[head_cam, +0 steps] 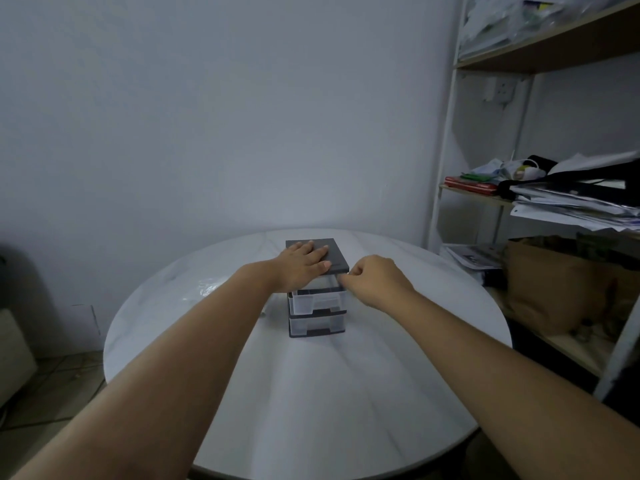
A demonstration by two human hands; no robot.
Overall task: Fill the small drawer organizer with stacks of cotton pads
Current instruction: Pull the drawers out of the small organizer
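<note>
A small drawer organizer with a dark grey top and clear plastic drawers (317,308) stands upright near the far middle of the round white bench (311,393). The left hand (304,265) lies flat on its top, fingers straight and holding nothing. The right hand (377,282) has its fingers (354,271) curled at the top drawer's front right corner (whether they pinch it, I cannot tell). Crumpled clear plastic wrap (204,285) lies to the left.
</note>
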